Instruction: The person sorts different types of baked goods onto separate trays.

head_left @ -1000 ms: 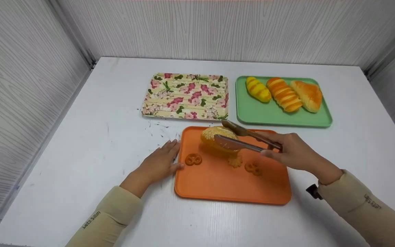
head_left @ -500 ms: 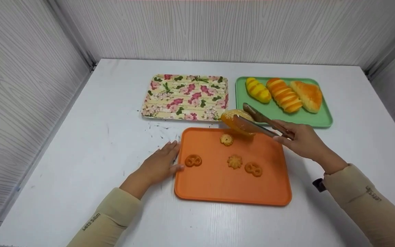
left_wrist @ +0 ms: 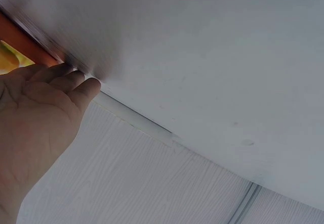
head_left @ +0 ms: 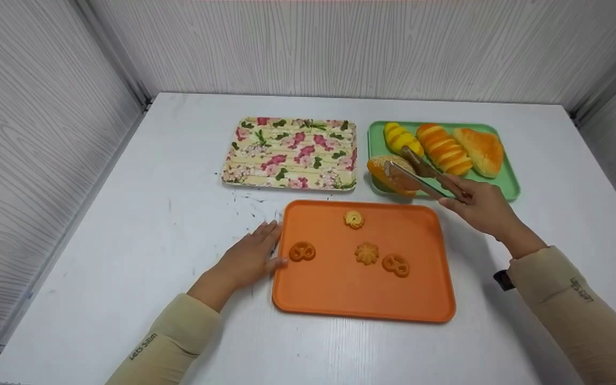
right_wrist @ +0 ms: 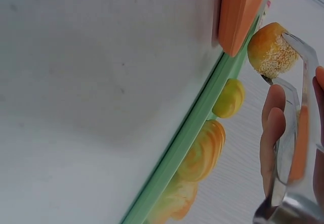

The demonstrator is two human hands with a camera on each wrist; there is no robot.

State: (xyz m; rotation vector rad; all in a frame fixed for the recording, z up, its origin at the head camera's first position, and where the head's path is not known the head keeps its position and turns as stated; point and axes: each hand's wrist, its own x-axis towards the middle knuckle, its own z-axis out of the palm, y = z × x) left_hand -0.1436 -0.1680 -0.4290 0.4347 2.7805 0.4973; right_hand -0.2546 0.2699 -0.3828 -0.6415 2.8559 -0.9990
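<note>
My right hand (head_left: 482, 206) grips metal tongs (head_left: 420, 179), whose tips pinch a seeded bread roll (head_left: 385, 170) over the front left part of the green tray (head_left: 447, 191). In the right wrist view the sesame-topped roll (right_wrist: 271, 51) is held up between the tong tips. My left hand (head_left: 246, 262) lies with fairly straight fingers against the left edge of the orange tray (head_left: 329, 294). Two pretzel-shaped cookies, one at the left (head_left: 302, 251) and one at the right (head_left: 395, 265), lie on the orange tray, with a round cookie (head_left: 354, 219) and a flower-shaped cookie (head_left: 367, 253).
On the green tray lie a yellow striped bread (head_left: 401, 138), a ridged loaf (head_left: 443, 148) and a triangular bread (head_left: 480, 149). A floral tray (head_left: 292, 152) stands to its left on the white table (head_left: 142, 214). Wood-grain panels enclose the back and sides.
My right hand has carried the roll in the tongs from above the orange tray, back and right, over the green tray's front left. The round cookie came into view. My left hand stayed put.
</note>
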